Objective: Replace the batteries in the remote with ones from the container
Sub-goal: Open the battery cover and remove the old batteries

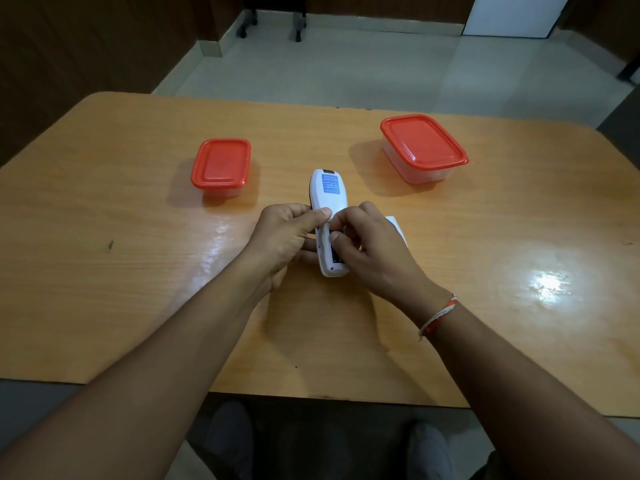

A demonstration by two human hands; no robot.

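A white remote lies back-side up at the middle of the table, a blue label on its far end. My left hand grips its left side, thumb across the back. My right hand has curled fingers over the open battery compartment at the near end; whether they pinch a battery is hidden. A white piece, likely the battery cover, lies on the table behind my right hand. Two clear containers with red lids stand behind: a small one at left and a larger one at right, both closed.
The wooden table has a rounded far-left corner and its near edge just above my knees. Beyond it is a light tiled floor with chair legs on castors. Glare spots lie on the table at right.
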